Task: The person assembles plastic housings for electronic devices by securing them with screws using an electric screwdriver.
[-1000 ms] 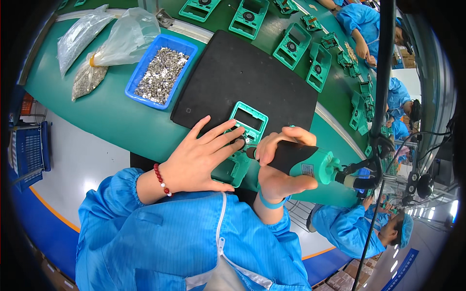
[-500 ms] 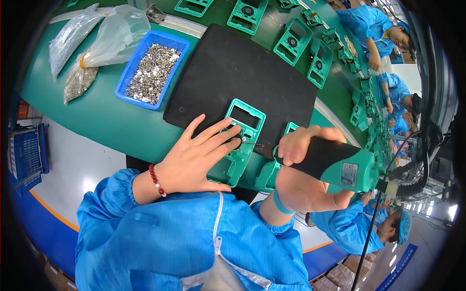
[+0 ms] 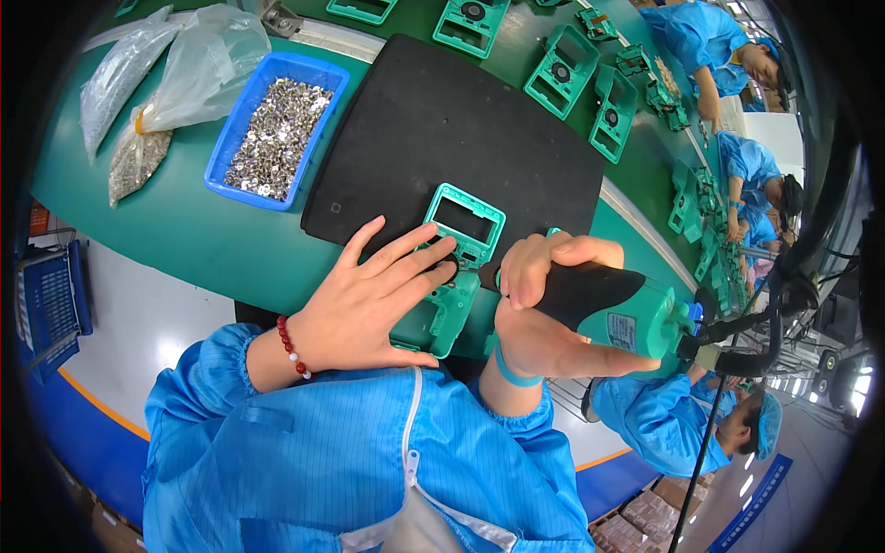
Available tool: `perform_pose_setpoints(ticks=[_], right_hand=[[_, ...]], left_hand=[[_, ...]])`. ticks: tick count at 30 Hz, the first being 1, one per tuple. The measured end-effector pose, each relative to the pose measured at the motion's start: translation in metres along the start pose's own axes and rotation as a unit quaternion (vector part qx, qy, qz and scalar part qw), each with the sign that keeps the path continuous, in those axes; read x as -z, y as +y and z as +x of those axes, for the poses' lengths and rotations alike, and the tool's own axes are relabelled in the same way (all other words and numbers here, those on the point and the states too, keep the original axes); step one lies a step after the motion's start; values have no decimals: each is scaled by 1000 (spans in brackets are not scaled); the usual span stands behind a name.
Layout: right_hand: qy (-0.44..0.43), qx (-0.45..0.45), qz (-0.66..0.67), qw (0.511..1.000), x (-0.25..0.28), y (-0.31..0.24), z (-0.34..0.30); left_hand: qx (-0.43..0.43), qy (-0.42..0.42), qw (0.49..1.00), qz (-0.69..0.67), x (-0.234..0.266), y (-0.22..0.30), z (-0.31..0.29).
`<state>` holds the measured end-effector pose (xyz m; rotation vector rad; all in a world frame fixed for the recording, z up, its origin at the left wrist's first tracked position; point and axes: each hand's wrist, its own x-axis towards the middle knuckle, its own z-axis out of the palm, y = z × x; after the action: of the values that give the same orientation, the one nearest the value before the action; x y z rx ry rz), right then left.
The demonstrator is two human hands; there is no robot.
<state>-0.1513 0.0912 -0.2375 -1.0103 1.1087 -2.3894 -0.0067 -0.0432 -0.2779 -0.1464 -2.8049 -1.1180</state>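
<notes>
My left hand (image 3: 355,300) lies spread, fingers resting over the green case (image 3: 452,318) at the near edge of the black mat (image 3: 442,120). My right hand (image 3: 527,327) grips the power screwdriver (image 3: 616,304), its tip by my left fingers; contact unclear. Risk: a slip could nick a finger; a slack hold might let the case twist. Green table (image 3: 221,240), blue tray (image 3: 247,198) of metal pieces (image 3: 279,138) left; co-workers (image 3: 650,419) right.
</notes>
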Motion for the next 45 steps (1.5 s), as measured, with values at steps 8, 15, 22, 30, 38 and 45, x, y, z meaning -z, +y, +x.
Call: perform_pose_setpoints(ticks=[8, 15, 22, 30, 38, 45], right_hand=[[17, -3, 4, 1000, -2, 8, 2], [0, 11, -26, 1000, -2, 15, 2], [0, -8, -83, 997, -6, 14, 7], [15, -8, -94, 995, -8, 15, 6], [-30, -4, -50, 998, 1, 13, -5], [-55, -2, -32, 998, 2, 17, -3]], left_hand=[[-3, 2, 1000, -5, -1, -2, 0], [0, 5, 1000, -10, -2, -3, 0], [-2, 8, 1000, -13, -2, -5, 1], [-1, 12, 1000, -8, -3, -4, 0], [-8, 15, 1000, -13, -1, -5, -2], [-1, 16, 1000, -16, -2, -6, -1]])
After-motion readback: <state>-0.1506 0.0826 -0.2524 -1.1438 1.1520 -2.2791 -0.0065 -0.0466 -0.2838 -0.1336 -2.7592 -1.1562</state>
